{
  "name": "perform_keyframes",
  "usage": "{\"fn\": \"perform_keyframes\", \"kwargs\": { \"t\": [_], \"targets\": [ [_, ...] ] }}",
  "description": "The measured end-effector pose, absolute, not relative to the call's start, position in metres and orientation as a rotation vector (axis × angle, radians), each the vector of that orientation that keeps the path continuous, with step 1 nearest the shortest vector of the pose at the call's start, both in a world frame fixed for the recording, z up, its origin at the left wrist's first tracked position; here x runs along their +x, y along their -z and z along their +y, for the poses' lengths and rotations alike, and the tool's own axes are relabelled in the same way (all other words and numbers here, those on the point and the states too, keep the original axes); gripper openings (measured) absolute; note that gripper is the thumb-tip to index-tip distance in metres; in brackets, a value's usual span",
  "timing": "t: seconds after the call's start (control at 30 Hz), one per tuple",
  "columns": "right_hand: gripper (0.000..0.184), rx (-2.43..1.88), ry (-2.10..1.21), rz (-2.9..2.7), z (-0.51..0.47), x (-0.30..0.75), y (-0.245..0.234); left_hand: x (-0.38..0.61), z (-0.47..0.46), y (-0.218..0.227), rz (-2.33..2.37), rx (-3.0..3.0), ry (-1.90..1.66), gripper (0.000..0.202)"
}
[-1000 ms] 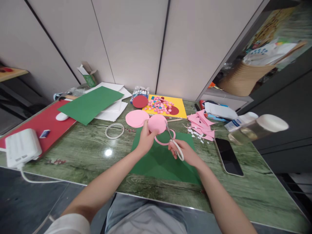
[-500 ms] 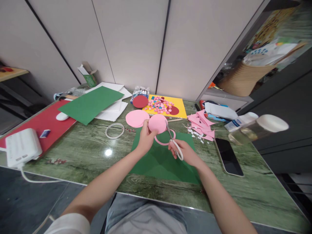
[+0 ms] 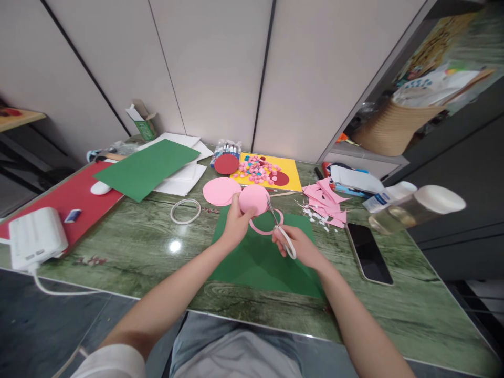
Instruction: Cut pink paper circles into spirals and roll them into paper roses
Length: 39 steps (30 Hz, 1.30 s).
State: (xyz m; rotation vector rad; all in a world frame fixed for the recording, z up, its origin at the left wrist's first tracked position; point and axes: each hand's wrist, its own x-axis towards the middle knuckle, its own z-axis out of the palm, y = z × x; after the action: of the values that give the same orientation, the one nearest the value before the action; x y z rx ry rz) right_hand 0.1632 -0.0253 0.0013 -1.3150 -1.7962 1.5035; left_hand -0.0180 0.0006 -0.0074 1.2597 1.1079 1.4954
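Observation:
My left hand pinches a pink paper circle by its lower left edge, above a green sheet. In my right hand is a pair of scissors with white handles; the blades touch or lie beside the circle's right edge. Under the blades a pink paper ring rests over the green sheet's top. Just left of the held circle lie more pink circles, stacked on the table.
A yellow sheet carries small coloured pieces and a dark red circle. Pink scraps, a phone and a lidded container stand to the right. Leftward are a tape roll, another green sheet and a white power bank.
Almost nothing differs. The scissor blades have shifted very slightly at the right edge of the pink circle; both hands keep their hold.

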Motion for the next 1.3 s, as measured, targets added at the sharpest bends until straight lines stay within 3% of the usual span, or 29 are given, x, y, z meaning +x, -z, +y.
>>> {"fn": "perform_keyframes", "kwargs": {
  "t": [0.83, 1.3],
  "targets": [
    [0.039, -1.308, -1.516, -1.783, -0.0252, 0.1634, -0.0005, -0.0205, 0.0017, 0.0105, 1.111, 1.261, -1.58, 0.024],
    [0.042, -1.289, -1.51, -1.783, -0.0258, 0.1635, -0.0009, -0.0191, -0.0028, 0.0061, 1.069, 1.252, -1.458, 0.02]
  ]
}}
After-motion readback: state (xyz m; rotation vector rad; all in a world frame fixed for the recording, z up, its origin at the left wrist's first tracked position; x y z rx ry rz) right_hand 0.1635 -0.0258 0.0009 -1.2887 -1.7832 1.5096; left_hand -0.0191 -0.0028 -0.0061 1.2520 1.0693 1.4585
